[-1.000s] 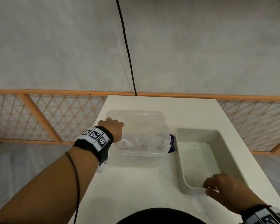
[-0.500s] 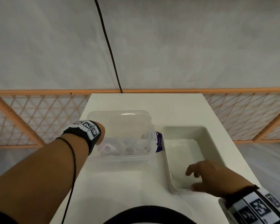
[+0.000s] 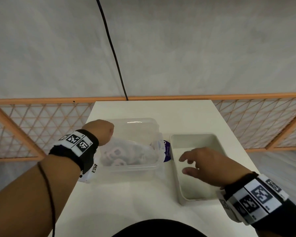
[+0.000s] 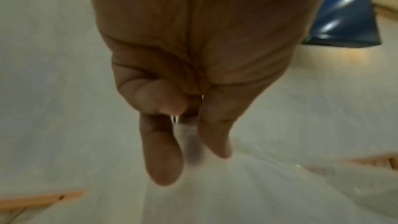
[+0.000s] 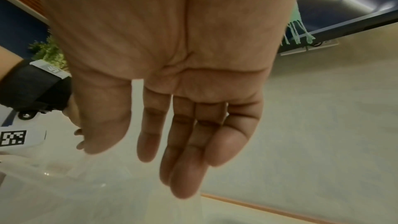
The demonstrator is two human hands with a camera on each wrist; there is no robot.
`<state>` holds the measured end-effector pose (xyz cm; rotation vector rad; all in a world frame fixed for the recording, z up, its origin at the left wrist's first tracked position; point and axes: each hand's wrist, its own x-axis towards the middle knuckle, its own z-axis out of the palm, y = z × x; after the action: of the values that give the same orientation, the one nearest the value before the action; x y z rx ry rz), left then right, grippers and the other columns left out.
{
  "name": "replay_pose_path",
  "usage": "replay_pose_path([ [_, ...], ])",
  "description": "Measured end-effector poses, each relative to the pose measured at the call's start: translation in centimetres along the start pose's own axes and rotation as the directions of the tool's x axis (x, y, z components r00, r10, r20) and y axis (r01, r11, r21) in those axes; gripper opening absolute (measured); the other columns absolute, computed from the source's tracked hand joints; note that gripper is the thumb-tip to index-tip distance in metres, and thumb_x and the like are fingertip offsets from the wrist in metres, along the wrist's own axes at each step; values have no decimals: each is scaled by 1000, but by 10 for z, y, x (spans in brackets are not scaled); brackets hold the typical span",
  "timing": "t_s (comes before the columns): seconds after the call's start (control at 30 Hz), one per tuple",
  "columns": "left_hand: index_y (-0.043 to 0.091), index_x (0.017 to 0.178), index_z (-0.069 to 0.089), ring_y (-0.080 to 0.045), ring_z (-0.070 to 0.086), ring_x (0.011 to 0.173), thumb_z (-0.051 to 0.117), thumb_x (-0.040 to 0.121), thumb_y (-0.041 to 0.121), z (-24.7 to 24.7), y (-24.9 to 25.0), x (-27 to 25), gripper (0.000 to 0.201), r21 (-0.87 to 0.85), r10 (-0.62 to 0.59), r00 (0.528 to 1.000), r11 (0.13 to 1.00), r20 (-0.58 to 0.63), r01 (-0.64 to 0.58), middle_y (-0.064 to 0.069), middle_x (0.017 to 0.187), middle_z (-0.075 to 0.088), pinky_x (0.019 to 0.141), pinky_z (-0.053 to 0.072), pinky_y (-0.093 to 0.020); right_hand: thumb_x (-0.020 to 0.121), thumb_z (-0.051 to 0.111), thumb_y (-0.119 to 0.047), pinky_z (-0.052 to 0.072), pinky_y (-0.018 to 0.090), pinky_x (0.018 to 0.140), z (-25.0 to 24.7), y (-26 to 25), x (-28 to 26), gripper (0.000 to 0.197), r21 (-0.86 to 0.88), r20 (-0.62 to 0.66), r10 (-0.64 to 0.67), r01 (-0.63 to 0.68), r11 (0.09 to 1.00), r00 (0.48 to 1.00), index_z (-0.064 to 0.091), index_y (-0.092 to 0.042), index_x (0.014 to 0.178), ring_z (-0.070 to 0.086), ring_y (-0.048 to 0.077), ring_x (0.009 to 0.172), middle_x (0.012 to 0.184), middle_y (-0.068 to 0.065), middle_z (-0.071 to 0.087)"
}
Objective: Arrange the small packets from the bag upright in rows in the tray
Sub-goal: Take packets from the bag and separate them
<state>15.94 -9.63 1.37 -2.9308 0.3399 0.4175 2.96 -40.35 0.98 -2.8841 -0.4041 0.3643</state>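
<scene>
A clear plastic bag (image 3: 132, 151) with a purple label, holding several small pale packets, lies in a clear plastic container (image 3: 130, 169) at centre-left of the table. My left hand (image 3: 103, 132) is at the container's far-left corner; in the left wrist view the left hand (image 4: 193, 159) pinches a thin fold of the clear bag (image 4: 191, 142) between thumb and fingers. The white tray (image 3: 193, 136) stands right of the container, with nothing in it. My right hand (image 3: 183, 165) hovers over the tray's left half, fingers spread, pointing at the bag and holding nothing; the right wrist view shows the right hand (image 5: 133, 164) with its fingers straight.
The white table (image 3: 126, 202) is narrow, with edges close on both sides. An orange lattice fence (image 3: 32, 124) runs behind it and a black cable (image 3: 113, 48) hangs down the grey wall. The table's far part behind the containers is bare.
My right hand left the tray's near rim and moved up and left over the tray toward the bag. My left hand stayed at the container's far-left corner, lifting slightly.
</scene>
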Motion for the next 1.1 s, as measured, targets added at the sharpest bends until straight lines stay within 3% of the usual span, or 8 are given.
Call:
replay_pose_path([
  [0.17,22,80,51,-19,52,79,47,90,10,-24,4,-39,16,-361,-113,925,932,-364,-28,2,86,58,60,34,-29,89,55,-45,45,22,80,-22,-27,15,30,7,-191,-127,131,991,973,58,-36,118,51,3,76,108,-10,62],
  [0.33,18,81,60,-9,52,67,65,86,22,-63,17,-98,8,-443,-191,659,865,-727,-238,7,77,56,60,37,-26,92,53,-44,39,19,87,-48,-76,20,46,81,-459,-261,332,940,849,46,-33,137,53,8,108,128,-12,55],
  [0.4,19,79,63,1,52,65,69,82,24,-76,26,-122,8,-472,-223,603,832,-766,-292,14,72,56,58,37,-17,93,53,-43,41,22,88,-56,-98,21,48,81,-564,-296,409,909,771,45,-30,138,53,11,110,130,-9,56],
  [0.5,21,78,66,-1,60,63,70,81,20,-80,36,-145,5,-543,-235,629,761,-741,-355,13,68,61,60,47,-17,92,54,-40,45,23,77,-60,-124,25,40,23,-716,-332,496,868,614,57,-24,128,57,11,90,111,-6,66],
  [0.6,19,77,67,-3,65,55,67,83,9,-71,42,-154,12,-654,-228,718,647,-658,-393,5,63,66,60,54,-23,90,51,-43,44,24,63,-56,-132,26,30,29,-774,-298,502,865,559,68,-22,103,48,5,70,81,-9,66],
  [0.7,17,76,68,-6,65,52,66,84,6,-55,46,-160,14,-724,-225,781,582,-582,-371,-1,59,68,57,54,-20,88,51,-47,46,28,60,-47,-127,22,30,70,-712,-303,494,867,633,70,-23,87,52,5,65,75,-11,66],
  [0.83,14,75,66,-6,63,48,65,84,4,-35,49,-166,13,-785,-238,834,532,-498,-317,-4,58,67,51,50,-12,90,56,-43,46,29,65,-35,-120,13,25,66,-531,-359,459,886,768,69,-22,87,55,9,69,77,-9,66],
  [1.1,6,77,65,-7,62,47,60,86,0,-1,24,-167,12,-855,-357,836,466,-417,-228,-11,60,67,48,46,-8,93,50,-40,49,30,68,8,-96,14,24,-39,-239,-312,312,949,920,63,-22,85,53,11,72,82,-7,65],
])
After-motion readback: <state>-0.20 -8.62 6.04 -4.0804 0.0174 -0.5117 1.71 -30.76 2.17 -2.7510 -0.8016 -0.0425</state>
